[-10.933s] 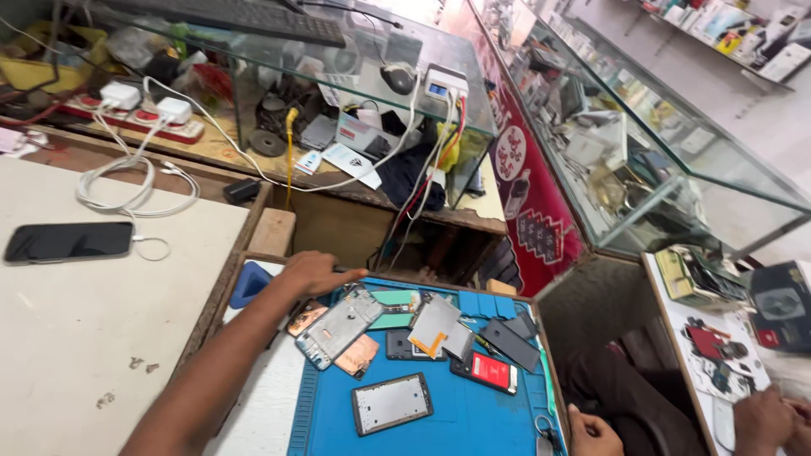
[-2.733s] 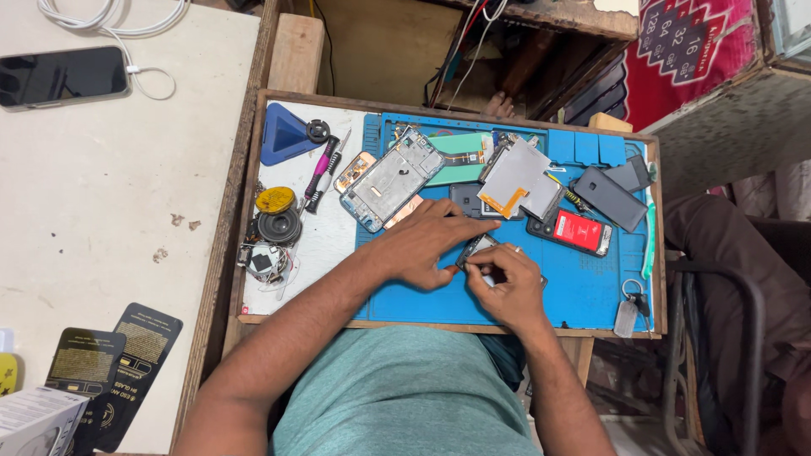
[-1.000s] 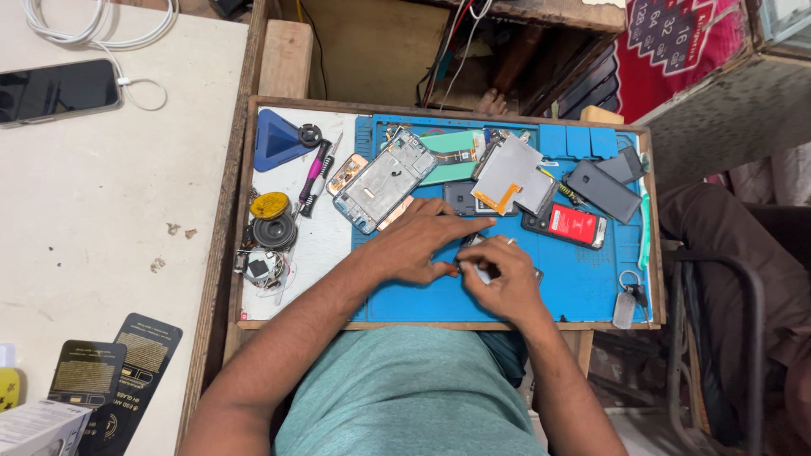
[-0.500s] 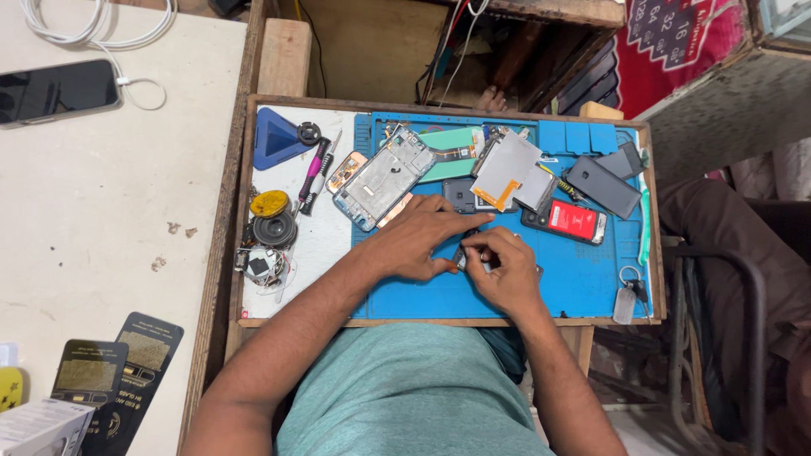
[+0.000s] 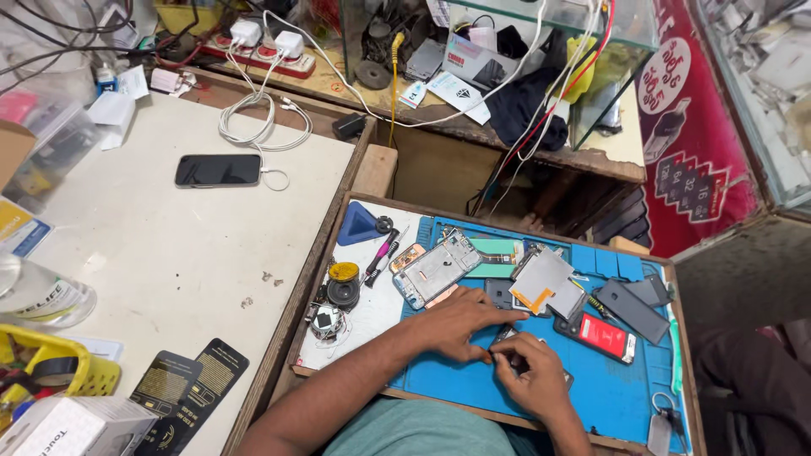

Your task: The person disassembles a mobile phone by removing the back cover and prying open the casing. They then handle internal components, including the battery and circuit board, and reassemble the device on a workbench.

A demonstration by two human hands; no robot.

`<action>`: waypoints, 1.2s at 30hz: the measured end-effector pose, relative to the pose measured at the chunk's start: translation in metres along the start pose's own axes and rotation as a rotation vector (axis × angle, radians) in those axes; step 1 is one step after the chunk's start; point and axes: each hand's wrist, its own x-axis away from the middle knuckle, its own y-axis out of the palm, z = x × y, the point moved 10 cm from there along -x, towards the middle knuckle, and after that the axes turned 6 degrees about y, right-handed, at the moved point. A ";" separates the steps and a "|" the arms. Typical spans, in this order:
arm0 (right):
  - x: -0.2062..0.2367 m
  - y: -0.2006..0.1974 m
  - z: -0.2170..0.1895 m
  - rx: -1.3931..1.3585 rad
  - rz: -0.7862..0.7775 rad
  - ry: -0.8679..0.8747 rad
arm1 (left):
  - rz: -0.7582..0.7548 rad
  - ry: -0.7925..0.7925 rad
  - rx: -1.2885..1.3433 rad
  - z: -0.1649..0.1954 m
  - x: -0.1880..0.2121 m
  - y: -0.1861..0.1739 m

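Working posture: the person bends over a blue work mat [image 5: 608,397] set in a wooden tray, both hands low on the mat near its front edge.
Left hand [image 5: 460,325]: lies palm down on the mat, fingers spread and stretched toward a small dark phone part [image 5: 507,338], fingertips pressing on it; it grips nothing.
Right hand [image 5: 532,384]: curled closed, fingers pinched at the same small part just beside the left fingertips; whether it holds a tool cannot be told.
Small dark phone part: flat on the mat between the two hands, mostly covered by them.
Opened phone frame [image 5: 437,270]: silver, lying tilted at the mat's upper left, just above the left hand.
Grey back plate [image 5: 541,274]: right of the frame, an orange strip at its lower corner.
Red phone piece [image 5: 604,336]: flat on the mat, right of the hands and apart from them.
Dark phone panel [image 5: 632,310]: lying slantwise near the mat's right side.
Screwdriver [image 5: 380,253]: pink and black, on the white strip left of the mat.
Blue triangular pick [image 5: 359,226]: at the tray's upper left corner.
Black phone [image 5: 218,171]: face up on the white tabletop [image 5: 169,253], a white cable plugged into it, well apart from the tray.
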 end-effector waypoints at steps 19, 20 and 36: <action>-0.001 -0.006 -0.003 0.093 0.121 0.061 | -0.047 -0.043 -0.008 -0.006 -0.002 0.007; -0.001 -0.007 -0.004 0.077 0.116 0.058 | -0.054 -0.049 -0.009 -0.006 -0.002 0.008; -0.001 -0.006 -0.003 0.088 0.112 0.060 | -0.092 -0.102 -0.006 -0.006 -0.004 0.007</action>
